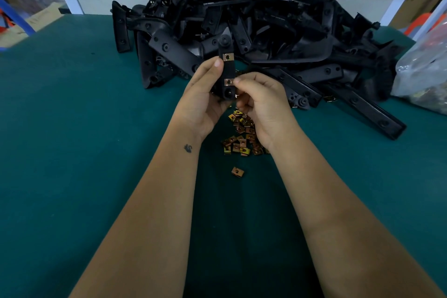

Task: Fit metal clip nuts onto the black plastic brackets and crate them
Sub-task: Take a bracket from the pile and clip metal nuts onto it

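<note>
My left hand [202, 94] grips a black plastic bracket [227, 69] upright above the green table. One brass-coloured clip nut [227, 57] sits on the bracket near its top. A second clip nut [229, 82] sits lower on the bracket, and my right hand [261, 101] pinches it at the bracket's right edge. Several loose clip nuts [242, 135] lie in a small heap under my hands, and a single clip nut [237, 171] lies apart, closer to me. No crate is in view.
A large pile of black brackets [254, 22] fills the back middle of the green table [84, 128]. A clear plastic bag [425, 72] lies at the right edge. Cardboard boxes [36, 19] and white shelf posts stand beyond the table.
</note>
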The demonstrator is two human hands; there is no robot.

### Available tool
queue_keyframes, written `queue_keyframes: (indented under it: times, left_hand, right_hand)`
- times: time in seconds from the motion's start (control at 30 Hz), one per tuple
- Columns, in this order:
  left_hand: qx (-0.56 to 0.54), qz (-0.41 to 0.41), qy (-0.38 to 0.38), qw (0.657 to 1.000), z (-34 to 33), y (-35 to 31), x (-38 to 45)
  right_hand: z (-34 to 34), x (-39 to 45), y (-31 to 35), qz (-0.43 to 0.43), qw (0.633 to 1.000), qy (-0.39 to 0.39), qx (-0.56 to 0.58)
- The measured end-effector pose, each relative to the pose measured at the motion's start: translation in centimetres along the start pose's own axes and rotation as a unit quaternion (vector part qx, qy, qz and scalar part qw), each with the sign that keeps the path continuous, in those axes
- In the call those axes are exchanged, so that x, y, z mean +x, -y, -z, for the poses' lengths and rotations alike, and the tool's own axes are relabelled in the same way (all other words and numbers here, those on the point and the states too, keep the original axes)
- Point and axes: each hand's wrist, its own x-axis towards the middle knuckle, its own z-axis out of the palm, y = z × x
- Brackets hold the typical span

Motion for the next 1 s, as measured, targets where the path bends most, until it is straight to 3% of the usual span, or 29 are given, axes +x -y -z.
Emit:
queue_keyframes:
  times: [0.17, 0.37, 0.53, 0.7, 0.87, 1.0]
  left_hand:
    - [0.023, -0.006, -0.021, 0.999, -0.1, 0.1, 0.1]
    - [-0.034, -0.014, -0.057, 0.998, -0.6, -0.1, 0.3]
    - [0.007, -0.007, -0.047, 0.999, -1.6, 0.3, 0.1]
    - [0.057, -0.019, -0.020, 0.998, -2.0, 0.2, -0.1]
    - [0.101, -0.089, -0.168, 0.977, -1.1, 0.0, 0.1]
    - [0.060, -0.060, -0.227, 0.970, -0.1, -0.5, 0.6]
  right_hand:
    - [0.1, 0.1, 0.2, -0.012, 1.000, -0.008, 0.007]
    - [-0.1, 0.0, -0.3, -0.010, 0.996, 0.062, -0.070]
    - [-0.2, 0.0, -0.6, 0.035, 0.996, 0.025, -0.077]
    - [0.4, 0.4, -0.3, 0.050, 0.998, -0.034, 0.014]
    - [1.8, 0.9, 0.4, 0.028, 0.988, -0.103, 0.111]
    - [2.5, 0.8, 0.7, 0.036, 0.985, -0.095, 0.138]
